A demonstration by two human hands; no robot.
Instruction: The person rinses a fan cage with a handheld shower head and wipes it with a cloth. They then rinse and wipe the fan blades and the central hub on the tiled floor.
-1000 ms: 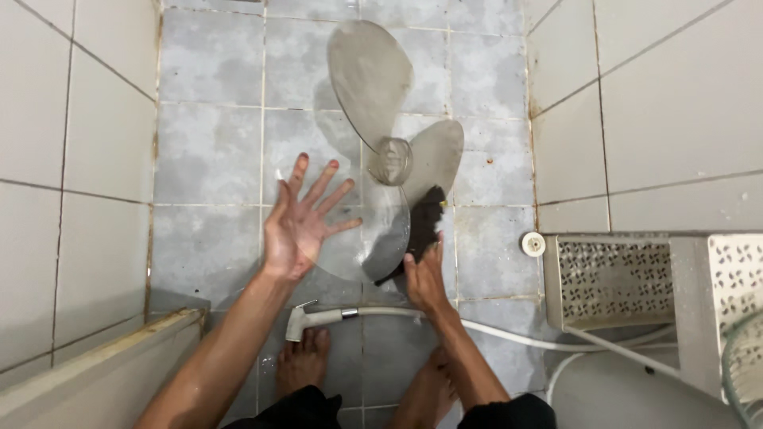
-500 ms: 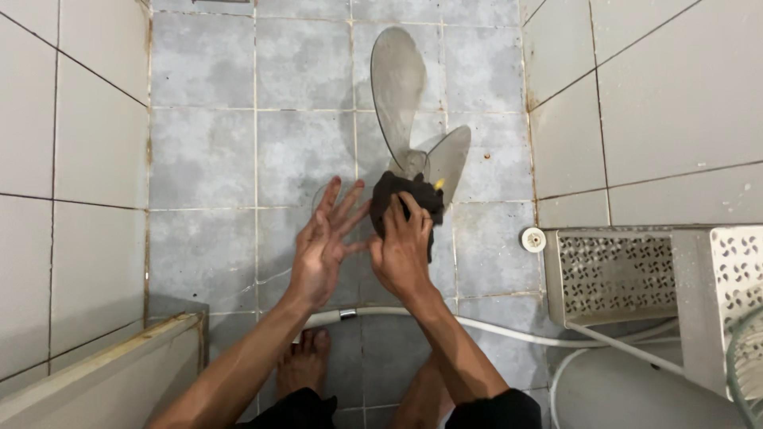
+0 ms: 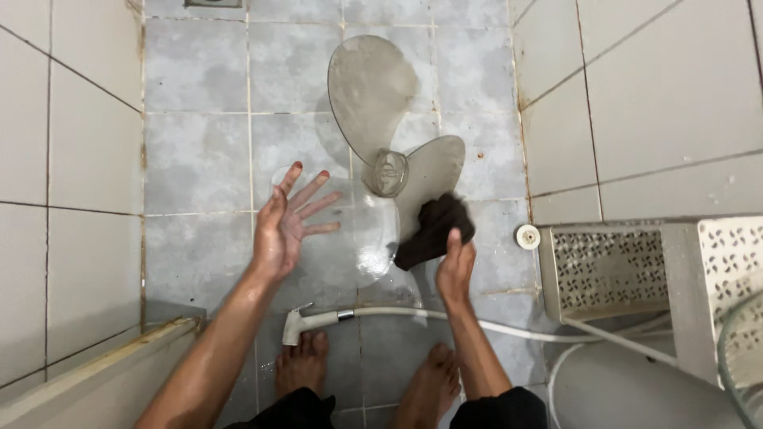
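Left hand [image 3: 288, 221] spread flat, fingers splayed, grasping nothing, over the clear fan blade [image 3: 381, 151] lying on the grey tiled floor [image 3: 199, 159]; spray hose [image 3: 373, 314] crosses below, its far end cut off; right hand [image 3: 455, 266] grips a dark cloth [image 3: 433, 230] on a blade lobe, fingertips hidden.

Two bare forearms, no sleeves, no watch, no bracelets or rings in sight. Left hand [image 3: 284, 224] with red polish on the nails, easiest to spot on the fingertips. Right hand [image 3: 455, 266] seen from the back, nails hidden from here. Both arms look wet and a bit shiny. Barefoot too, toes out at the bottom edge. Dark, black-looking clothing over the knees.
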